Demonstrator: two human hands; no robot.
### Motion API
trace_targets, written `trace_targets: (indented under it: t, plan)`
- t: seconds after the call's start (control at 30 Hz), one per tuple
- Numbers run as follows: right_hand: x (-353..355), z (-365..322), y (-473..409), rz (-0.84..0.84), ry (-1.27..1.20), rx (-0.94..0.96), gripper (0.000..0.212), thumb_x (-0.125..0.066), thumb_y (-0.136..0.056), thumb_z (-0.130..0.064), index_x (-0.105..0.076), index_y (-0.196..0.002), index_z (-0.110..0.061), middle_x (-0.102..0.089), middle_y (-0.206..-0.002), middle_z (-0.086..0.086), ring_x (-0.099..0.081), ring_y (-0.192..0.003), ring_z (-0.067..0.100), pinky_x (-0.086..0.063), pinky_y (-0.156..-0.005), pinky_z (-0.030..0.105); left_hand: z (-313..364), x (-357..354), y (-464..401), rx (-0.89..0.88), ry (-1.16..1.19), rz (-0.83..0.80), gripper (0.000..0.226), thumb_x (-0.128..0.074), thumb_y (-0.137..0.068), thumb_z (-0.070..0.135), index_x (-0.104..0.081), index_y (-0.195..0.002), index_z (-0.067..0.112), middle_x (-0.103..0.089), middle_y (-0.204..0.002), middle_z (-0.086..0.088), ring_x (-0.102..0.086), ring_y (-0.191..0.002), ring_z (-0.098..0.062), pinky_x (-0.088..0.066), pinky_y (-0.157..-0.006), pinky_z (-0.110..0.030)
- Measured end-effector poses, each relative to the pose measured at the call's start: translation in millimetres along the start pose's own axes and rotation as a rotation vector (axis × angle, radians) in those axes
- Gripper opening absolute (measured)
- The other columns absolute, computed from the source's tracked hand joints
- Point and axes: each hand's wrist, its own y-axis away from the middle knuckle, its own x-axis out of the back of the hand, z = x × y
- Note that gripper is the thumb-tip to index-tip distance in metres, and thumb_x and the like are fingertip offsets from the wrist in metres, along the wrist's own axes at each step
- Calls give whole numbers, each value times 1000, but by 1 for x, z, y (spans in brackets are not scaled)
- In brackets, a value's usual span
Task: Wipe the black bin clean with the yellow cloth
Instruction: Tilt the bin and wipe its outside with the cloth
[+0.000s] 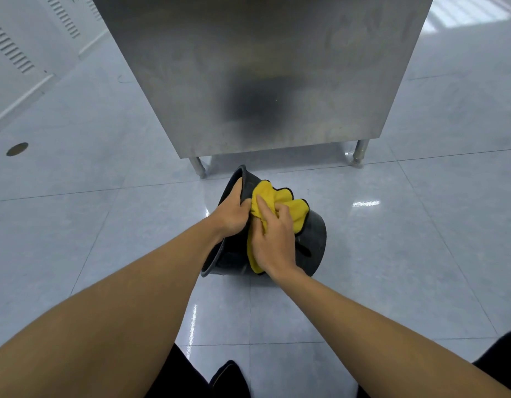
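Observation:
The black bin lies tipped on its side on the floor, its open mouth turned left. My left hand grips the bin's rim, thumb outside and fingers hidden inside. A yellow cloth with a dark edge is bunched on the bin's outer wall. My right hand presses down on the cloth and holds it against the bin. Part of the cloth hangs down below my right palm.
A stainless steel cabinet on short legs stands just behind the bin. Glossy grey floor tiles surround it. A round floor drain sits far left. My dark trousers and a shoe show at the bottom edge.

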Motion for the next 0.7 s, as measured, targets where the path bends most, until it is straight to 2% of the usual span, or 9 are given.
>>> trace_targets:
  t: [0.1,0.17,0.23,0.3,0.37,0.47,0.53,0.6,0.7]
  plan:
    - [-2,-5,-2,3,-12,19,46,-44,-101,-27,-42,-147,-34,-46,-123,-1,-45,-109,15,-42,-85,23,0,-2,-3,-7,-33,16,70,-37,-98,35,-10,-162,26,-37,-160,-4,-44,-140,-25,-37,-117,-43]
    - [-2,1,-3,1,37,35,45,-44,-102,-28,-42,-147,-35,-46,-128,2,-46,-113,17,-44,-84,25,8,-3,3,5,-80,60,61,-39,-104,23,-14,-158,8,-44,-151,-13,-51,-125,-25,-44,-102,-34]
    - [-1,9,-4,-5,81,8,45,-44,-102,-30,-42,-146,-37,-46,-131,4,-46,-116,20,-47,-83,30,10,-5,4,4,-140,122,52,-40,-104,10,-19,-150,-1,-37,-146,-20,-47,-114,-22,-40,-91,-28]
    - [1,20,-5,-4,118,-74,45,-41,-102,-35,-39,-147,-40,-44,-131,5,-46,-116,22,-47,-80,32,8,-5,6,-13,-217,133,58,-42,-102,6,-15,-152,0,-22,-151,-18,-41,-115,-21,-35,-93,-24]
    - [5,34,-6,6,139,-170,45,-39,-103,-39,-39,-148,-39,-43,-131,6,-47,-116,23,-45,-77,31,7,-3,10,-28,-276,105,64,-44,-101,8,-9,-154,3,-15,-153,-16,-40,-114,-20,-36,-94,-25]
    - [15,55,-8,30,137,-295,46,-39,-103,-38,-39,-149,-35,-42,-130,7,-49,-113,25,-41,-78,31,5,1,15,-36,-313,86,67,-45,-104,11,-4,-156,3,-12,-158,-17,-39,-136,-30,-37,-108,-29]
    - [22,67,-9,48,105,-374,46,-40,-103,-37,-40,-149,-35,-40,-136,9,-49,-117,28,-42,-86,34,4,2,15,-42,-304,92,67,-49,-105,15,-7,-156,4,-23,-159,-19,-41,-140,-33,-38,-115,-37]
    - [27,79,-9,64,86,-451,46,-39,-103,-38,-39,-149,-36,-38,-137,9,-49,-118,30,-42,-94,38,6,2,14,-46,-300,126,64,-52,-104,18,-15,-154,5,-37,-154,-20,-47,-136,-35,-42,-112,-41]
    - [31,91,-9,94,71,-551,46,-38,-102,-38,-38,-148,-38,-39,-130,10,-50,-115,33,-44,-99,45,11,0,13,-50,-359,195,63,-53,-104,21,-19,-156,8,-48,-148,-18,-54,-129,-34,-43,-109,-44]
